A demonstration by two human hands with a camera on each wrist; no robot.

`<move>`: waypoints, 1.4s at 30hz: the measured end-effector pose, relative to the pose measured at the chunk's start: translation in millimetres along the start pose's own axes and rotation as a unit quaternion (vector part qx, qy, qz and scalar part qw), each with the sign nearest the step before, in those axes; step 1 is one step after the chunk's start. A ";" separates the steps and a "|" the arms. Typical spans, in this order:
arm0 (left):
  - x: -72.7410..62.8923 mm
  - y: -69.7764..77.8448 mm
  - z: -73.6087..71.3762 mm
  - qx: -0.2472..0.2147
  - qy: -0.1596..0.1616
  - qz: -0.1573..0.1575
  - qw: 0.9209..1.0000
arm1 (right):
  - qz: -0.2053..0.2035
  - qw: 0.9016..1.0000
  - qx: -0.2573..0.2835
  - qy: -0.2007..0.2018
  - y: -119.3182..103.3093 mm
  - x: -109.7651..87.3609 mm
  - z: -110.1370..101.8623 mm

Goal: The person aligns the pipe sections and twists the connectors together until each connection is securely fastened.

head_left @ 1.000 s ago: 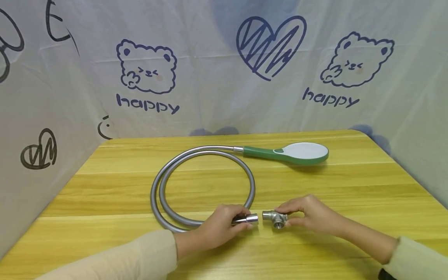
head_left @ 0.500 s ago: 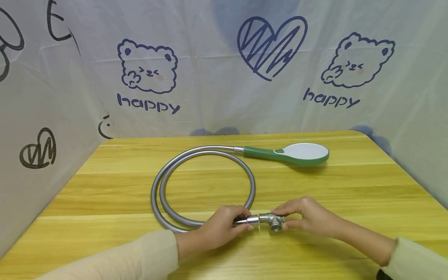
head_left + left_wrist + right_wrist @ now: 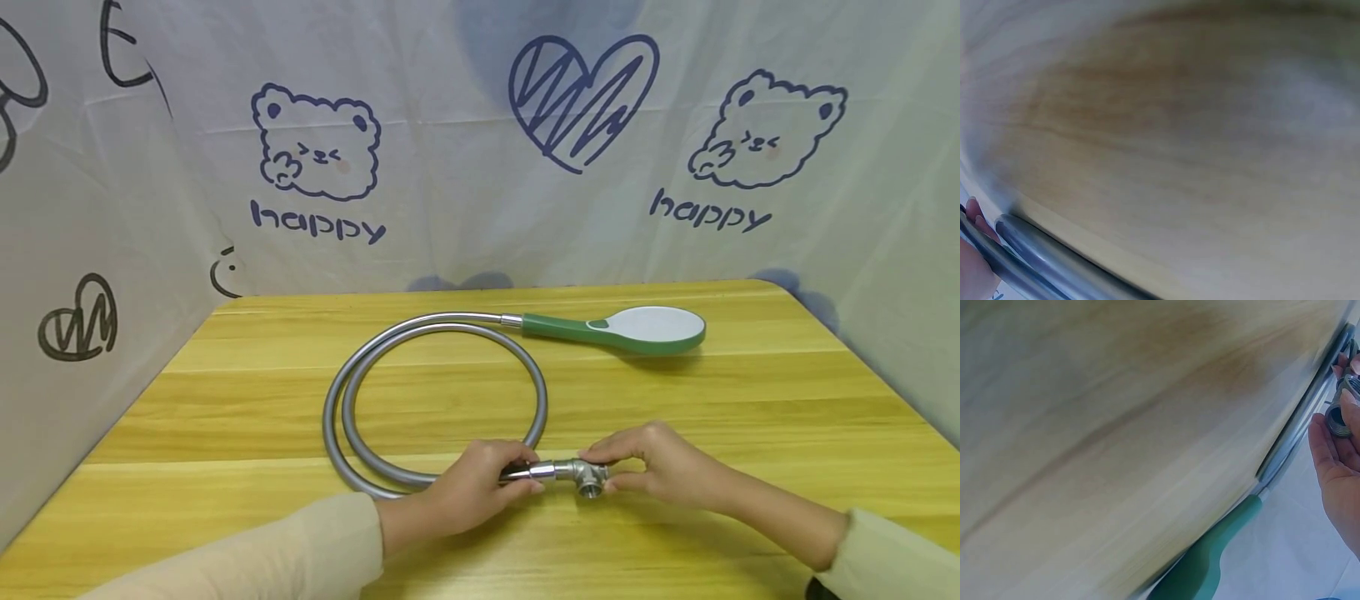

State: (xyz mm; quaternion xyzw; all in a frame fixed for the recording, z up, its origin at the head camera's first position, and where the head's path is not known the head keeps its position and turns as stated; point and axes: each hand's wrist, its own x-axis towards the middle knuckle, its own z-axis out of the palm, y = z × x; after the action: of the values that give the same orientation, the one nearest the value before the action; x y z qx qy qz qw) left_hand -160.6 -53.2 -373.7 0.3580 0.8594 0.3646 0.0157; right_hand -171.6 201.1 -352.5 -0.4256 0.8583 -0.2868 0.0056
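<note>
My left hand (image 3: 472,490) grips the chrome end of a grey shower hose (image 3: 542,472) near the front of the table. From the right, my right hand (image 3: 660,462) pinches a metal tee fitting (image 3: 589,477) between thumb and fingers. One arm of the tee meets the hose's end nut in a straight line, and a second opening faces down toward the front. In the right wrist view, the threaded mouth of the tee fitting (image 3: 1337,421) shows between the fingers. The hose's other end joins a green shower head (image 3: 570,329) with a white face, lying behind the hands.
The hose lies in a loose double loop (image 3: 333,400) on the wooden table (image 3: 225,417), left of centre. A white cloth (image 3: 450,167) with blue drawings hangs behind the table's back edge, and more cloth stands along both sides.
My right hand has moved slightly left with the tee fitting, closing the gap to the hose's end nut. The left hand has stayed nearly still; the shower head has not moved.
</note>
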 end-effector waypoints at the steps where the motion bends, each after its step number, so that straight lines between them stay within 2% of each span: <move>1: 0.1 0.1 -0.1 0.001 0.000 -0.001 1.000 | 0.000 1.000 0.000 -0.001 0.1 0.2 0.1; 11: -0.3 -0.4 -0.1 -0.001 -0.002 0.002 1.000 | -0.015 1.000 0.013 -0.006 0.8 1.5 1.5; 25: -0.9 -0.1 -0.1 0.009 -0.003 0.006 1.000 | 0.009 0.999 0.028 -0.031 -0.1 4.6 -1.4; 36: -1.9 -1.5 0.6 0.007 0.003 0.019 1.000 | 0.030 0.991 0.122 -0.055 5.6 3.6 0.8; 42: -2.3 -2.3 0.8 0.009 0.003 0.024 1.000 | 0.001 0.980 0.191 -0.059 10.5 2.7 2.5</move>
State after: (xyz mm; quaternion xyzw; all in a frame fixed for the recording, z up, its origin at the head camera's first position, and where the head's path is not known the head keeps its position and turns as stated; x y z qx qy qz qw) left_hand -160.1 -55.3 -376.3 0.3772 0.8539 0.3587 0.0011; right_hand -180.3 202.8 -359.2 -0.4320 0.7862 -0.4200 0.1377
